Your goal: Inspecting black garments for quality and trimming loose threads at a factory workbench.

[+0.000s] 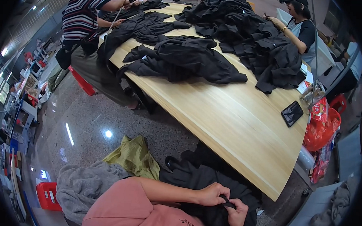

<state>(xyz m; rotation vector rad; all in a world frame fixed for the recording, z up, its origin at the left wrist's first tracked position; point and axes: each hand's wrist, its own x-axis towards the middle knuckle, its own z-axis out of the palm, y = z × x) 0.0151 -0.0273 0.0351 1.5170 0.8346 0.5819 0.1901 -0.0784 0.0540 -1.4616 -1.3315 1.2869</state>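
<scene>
My left hand (212, 195) pinches an edge of a black garment (214, 221) that lies over my lap. Close beside it on the right, my right hand (238, 214) is closed on the same garment. A short dark strip of its cloth runs between the fingers of both hands. Which part of the garment this is, I cannot tell. More dark cloth (190, 175) spreads below the table edge in front of me.
A wooden table (229, 128) carries piles of black garments (188, 60) and a dark phone (292, 113). Other people (86, 14) stand or sit around it. Grey cloth (87, 186), an olive sack (133, 155) and a red stool (47, 196) are at my left; red bags (321, 128) hang right.
</scene>
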